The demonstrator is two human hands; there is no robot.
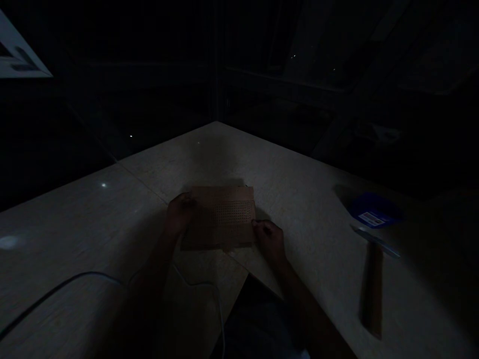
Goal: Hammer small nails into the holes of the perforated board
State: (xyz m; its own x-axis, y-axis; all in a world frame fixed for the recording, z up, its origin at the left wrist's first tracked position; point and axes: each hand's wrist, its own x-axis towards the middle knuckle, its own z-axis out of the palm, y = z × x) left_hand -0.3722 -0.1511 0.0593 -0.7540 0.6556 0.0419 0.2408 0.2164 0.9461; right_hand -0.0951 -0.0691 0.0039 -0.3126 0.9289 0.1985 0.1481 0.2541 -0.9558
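Observation:
A flat brown piece of cardboard (220,237) with a printed grid of small dark marks lies between my hands over the corner of the counter. My left hand (180,213) pinches its left edge near the upper corner. On the other side, my right hand (268,237) has thumb and fingers closed at the right edge, about midway down. The light is very dim, so the fingertips are hard to make out.
To the right lies a hammer (373,289) with a wooden handle, beside a dark blue object (376,207) bearing a white label. A thin cable (75,277) runs across the counter (277,164) at lower left. Dark window panes border the counter.

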